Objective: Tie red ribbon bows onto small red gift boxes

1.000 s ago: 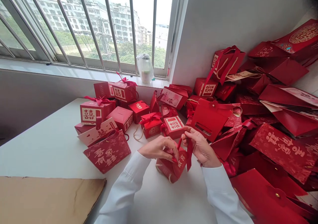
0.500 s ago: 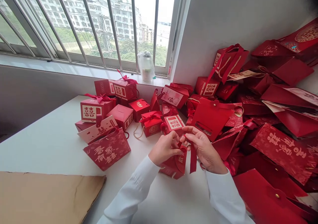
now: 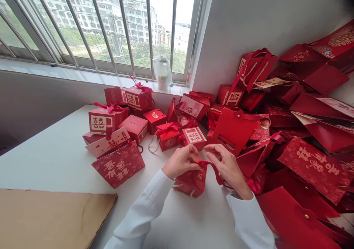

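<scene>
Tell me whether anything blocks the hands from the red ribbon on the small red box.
Nothing visible does. The left hand and the right hand are both right at the red ribbon on the small red gift box, with no other object between them and it.

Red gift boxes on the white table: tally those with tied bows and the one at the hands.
Bow-tied red gift boxes: 3
Red gift box with red ribbon under the left hand and right hand: 1
Total: 4
</scene>
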`<state>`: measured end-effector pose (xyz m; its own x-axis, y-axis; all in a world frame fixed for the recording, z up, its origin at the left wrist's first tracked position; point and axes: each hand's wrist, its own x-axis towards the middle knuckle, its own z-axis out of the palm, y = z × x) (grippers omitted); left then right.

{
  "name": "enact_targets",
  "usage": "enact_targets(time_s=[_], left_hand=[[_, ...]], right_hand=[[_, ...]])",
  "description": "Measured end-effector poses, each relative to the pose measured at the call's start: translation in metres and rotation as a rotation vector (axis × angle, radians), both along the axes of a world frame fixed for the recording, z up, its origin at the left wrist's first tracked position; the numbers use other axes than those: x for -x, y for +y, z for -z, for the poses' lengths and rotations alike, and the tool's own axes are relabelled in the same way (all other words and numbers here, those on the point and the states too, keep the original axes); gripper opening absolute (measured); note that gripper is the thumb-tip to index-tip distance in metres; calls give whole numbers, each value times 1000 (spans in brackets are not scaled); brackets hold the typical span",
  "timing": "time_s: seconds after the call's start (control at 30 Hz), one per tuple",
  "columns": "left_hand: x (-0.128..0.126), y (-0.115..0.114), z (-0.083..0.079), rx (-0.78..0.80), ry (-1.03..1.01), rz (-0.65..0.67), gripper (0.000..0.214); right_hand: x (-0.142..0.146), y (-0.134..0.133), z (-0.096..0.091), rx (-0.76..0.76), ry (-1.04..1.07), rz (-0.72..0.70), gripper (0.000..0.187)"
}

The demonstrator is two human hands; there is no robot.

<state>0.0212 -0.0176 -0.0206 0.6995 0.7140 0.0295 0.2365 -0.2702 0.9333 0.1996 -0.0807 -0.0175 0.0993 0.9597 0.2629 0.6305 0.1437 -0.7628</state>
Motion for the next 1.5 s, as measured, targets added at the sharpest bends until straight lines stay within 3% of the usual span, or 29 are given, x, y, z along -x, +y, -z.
enact_targets(time_s=[0.13, 0.4, 0.53, 0.77, 1.0, 1.23, 1.37, 1.5], left_hand=[[2, 1, 0, -4, -9, 22, 30], [14, 8, -12, -77, 119, 151, 29], [12, 9, -12, -140, 170, 105, 36], [16, 3, -18, -145, 151, 93, 14], [22, 3, -20, -40, 180, 93, 20], [11, -5, -18, -189, 203, 48, 21], [2, -8, -12, -266, 267, -57, 14], [1, -8, -10, -261, 229, -69, 13]], right_hand=[[10, -9, -3, 63, -34, -154, 19], [20, -11, 3, 128, 153, -43, 16], [22, -14, -1, 108, 151, -5, 16], [22, -17, -6, 109, 120, 6, 22], [23, -18, -9, 95, 106, -46, 21], [22, -16, -5, 118, 143, 26, 18], [20, -17, -4, 145, 158, 11, 19], [16, -19, -4, 164, 141, -67, 28]])
